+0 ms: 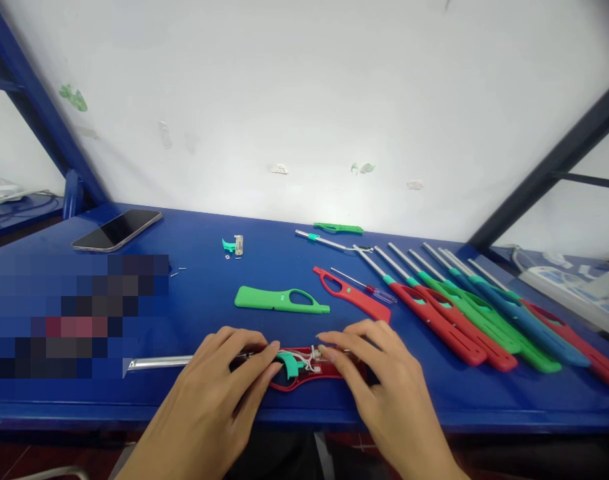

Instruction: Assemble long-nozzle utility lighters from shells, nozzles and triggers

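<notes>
An opened red gas lighter (297,383) lies near the table's front edge, its insides facing up. White wires (310,364) and a turquoise trigger (291,365) show in the half shell, and its silver barrel (157,363) points left. My left hand (209,387) is closed around the trigger end, thumb and fingertips beside the trigger. At the other end, my right hand (389,373) has thumb and fingers closed on the handle part, near a small pale piece. What exactly its fingertips pinch is partly hidden.
A green half shell (264,299), a red half shell (359,300) and a screwdriver (371,289) lie beyond my hands. Several whole lighters (464,313) are lined up at right. Farther back are a loose barrel (329,241), a trigger piece (233,245) and a phone (118,230).
</notes>
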`<state>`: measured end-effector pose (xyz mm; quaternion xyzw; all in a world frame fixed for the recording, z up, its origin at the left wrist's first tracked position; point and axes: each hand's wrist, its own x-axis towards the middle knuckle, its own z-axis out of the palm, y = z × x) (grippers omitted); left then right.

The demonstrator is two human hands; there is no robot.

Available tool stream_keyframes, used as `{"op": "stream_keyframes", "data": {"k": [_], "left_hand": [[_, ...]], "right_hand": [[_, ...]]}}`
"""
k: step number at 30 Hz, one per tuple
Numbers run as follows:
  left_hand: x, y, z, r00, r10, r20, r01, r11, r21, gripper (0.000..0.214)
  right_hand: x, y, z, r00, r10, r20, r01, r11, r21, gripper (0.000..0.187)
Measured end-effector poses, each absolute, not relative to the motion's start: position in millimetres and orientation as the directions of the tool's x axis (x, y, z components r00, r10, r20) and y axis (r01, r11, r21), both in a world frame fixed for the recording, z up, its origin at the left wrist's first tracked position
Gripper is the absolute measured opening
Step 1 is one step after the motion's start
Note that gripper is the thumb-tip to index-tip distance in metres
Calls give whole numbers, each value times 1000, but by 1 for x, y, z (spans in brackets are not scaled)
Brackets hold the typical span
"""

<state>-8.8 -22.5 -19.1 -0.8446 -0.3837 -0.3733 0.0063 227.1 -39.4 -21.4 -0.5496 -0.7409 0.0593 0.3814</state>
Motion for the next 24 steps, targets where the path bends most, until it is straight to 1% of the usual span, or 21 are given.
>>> {"op": "stream_keyframes", "data": {"k": [3,6,7,9,12,18,21,24], "left_hand": [[-6,-24,-16,439,633,638,689,-693,213,32],[3,-27,-14,458,647,609,685,-694,221,46],[7,-28,-13,469,645,603,666,-707,239,45],[15,-28,-12,489,636,597,621,-734,273,36],[20,-27,-13,494,626,603,584,-753,303,27],[20,-25,-15,515,627,584,562,-762,322,25],[22,-25,-16,515,631,580,565,-759,324,23],[24,-25,-18,494,617,612,561,-764,317,23]], "right_hand": [[227,-40,-20,-98,863,495,744,394,-540,14],[227,-40,-19,-82,858,507,733,396,-552,14],[228,-40,-19,-76,853,516,733,399,-552,14],[228,-40,-19,-68,848,526,732,401,-551,14],[227,-40,-19,-61,854,516,731,391,-560,14],[226,-39,-17,-70,867,494,730,382,-567,15],[226,-39,-19,-79,855,513,732,399,-552,14],[227,-39,-22,-93,827,554,745,427,-513,13]]}}
